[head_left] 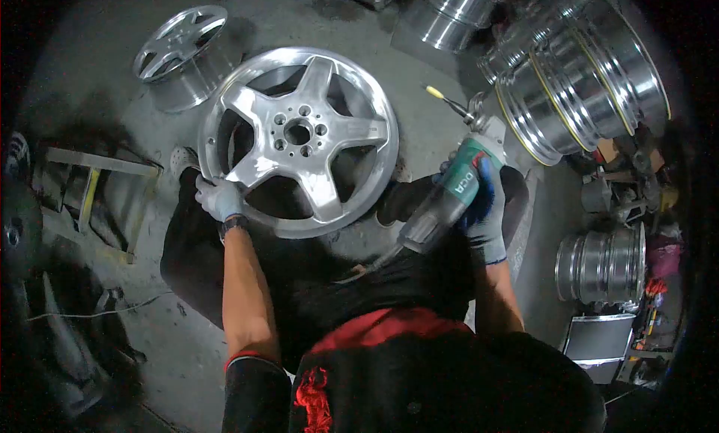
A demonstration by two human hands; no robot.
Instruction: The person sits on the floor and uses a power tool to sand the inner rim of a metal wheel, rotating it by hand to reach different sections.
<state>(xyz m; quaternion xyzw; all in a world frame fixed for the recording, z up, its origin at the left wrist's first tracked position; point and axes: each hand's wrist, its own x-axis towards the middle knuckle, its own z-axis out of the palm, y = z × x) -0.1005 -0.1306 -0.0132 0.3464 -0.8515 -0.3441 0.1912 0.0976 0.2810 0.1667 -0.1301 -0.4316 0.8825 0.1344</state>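
Observation:
A shiny five-spoke alloy wheel [319, 180] stands face up, tilted toward me, between my legs. My left hand [219, 199], in a pale glove with a watch at the wrist, is closed on the wheel's lower left rim. In my right hand [487, 212], also gloved, is a green and grey power grinder [466, 180] marked DCA. A thin shaft with a yellow tip [434, 92] extends from its metal head, pointing up and left, apart from the wheel. The grinder's cord [378, 262] runs down toward my lap.
Another spoked wheel [183, 59] sits behind on the left. Stacked polished rims [577, 81] stand at the right, with a further rim barrel [453, 14] at the back. A metal frame [97, 163] is on the left, and another rim [601, 264] at lower right.

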